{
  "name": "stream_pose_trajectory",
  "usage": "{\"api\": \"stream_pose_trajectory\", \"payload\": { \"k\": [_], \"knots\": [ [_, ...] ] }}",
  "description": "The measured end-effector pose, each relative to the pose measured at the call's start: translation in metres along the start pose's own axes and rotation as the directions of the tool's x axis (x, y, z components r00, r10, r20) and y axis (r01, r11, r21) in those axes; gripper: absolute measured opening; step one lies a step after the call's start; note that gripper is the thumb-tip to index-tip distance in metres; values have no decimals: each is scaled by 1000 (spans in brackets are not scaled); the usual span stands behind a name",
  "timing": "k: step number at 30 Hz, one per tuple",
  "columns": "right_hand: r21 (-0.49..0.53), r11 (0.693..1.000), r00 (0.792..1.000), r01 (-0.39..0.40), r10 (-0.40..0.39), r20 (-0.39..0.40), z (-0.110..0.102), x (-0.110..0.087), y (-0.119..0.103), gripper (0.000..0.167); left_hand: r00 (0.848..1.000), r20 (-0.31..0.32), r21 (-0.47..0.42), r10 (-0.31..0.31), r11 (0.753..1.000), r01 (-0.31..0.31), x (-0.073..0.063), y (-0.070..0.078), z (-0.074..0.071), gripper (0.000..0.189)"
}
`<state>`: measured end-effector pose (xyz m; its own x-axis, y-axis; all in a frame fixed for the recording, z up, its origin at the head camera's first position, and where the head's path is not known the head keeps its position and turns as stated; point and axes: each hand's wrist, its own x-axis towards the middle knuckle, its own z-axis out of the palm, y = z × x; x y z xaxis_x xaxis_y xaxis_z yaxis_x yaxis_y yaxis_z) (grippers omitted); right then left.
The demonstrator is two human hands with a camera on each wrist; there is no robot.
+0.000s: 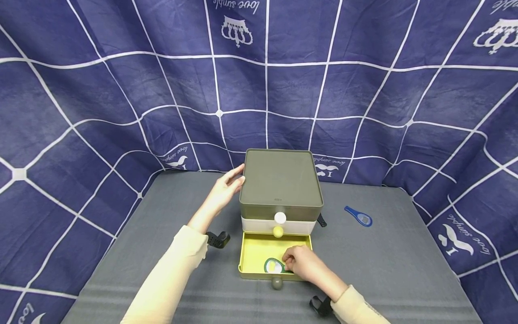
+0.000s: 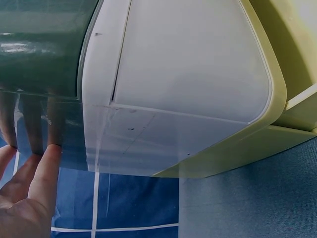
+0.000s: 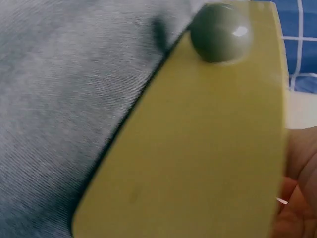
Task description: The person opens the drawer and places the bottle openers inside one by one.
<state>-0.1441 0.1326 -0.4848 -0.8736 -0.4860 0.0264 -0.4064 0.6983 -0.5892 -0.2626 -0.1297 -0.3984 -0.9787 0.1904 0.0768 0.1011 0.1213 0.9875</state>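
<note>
A small drawer cabinet (image 1: 281,180) with an olive top stands mid-table. Its bottom yellow drawer (image 1: 254,252) is pulled out, with an olive round knob (image 1: 277,282) on the front. My left hand (image 1: 224,191) rests its extended fingertips on the cabinet's left side; in the left wrist view the fingers (image 2: 45,176) touch the green upper section. Inside the drawer lies a green-rimmed paddle-shaped item (image 1: 269,265) with a round whitish head. The fingers of my right hand (image 1: 303,262) pinch its handle end. In the right wrist view the drawer front mostly hides that hand (image 3: 302,198).
To the right lies a blue paddle-shaped item (image 1: 359,216) with a round head. A black object (image 1: 321,220) pokes out beside the cabinet's right side. Black straps hang at both wrists. A blue patterned curtain (image 1: 283,90) surrounds the grey table (image 1: 388,270).
</note>
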Motion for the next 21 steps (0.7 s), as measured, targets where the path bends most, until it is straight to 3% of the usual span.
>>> {"api": "stream_pose_trajectory", "payload": {
  "k": [5, 11, 21],
  "knots": [
    [166, 986, 1000, -26, 24, 14, -17, -3, 2, 8, 1000, 1, -6, -6, 1000, 6, 0, 0, 0, 50],
    [345, 937, 999, -51, 49, 13, -44, -11, 13, 16, 1000, -2, -8, -2, 1000, 2, 0, 1, 0, 50],
    [359, 912, 974, -199, 225, -30, -73, -20, 50, 24, 1000, 2, 0, -11, 1000, 11, 0, 2, 1, 51]
  ]
}}
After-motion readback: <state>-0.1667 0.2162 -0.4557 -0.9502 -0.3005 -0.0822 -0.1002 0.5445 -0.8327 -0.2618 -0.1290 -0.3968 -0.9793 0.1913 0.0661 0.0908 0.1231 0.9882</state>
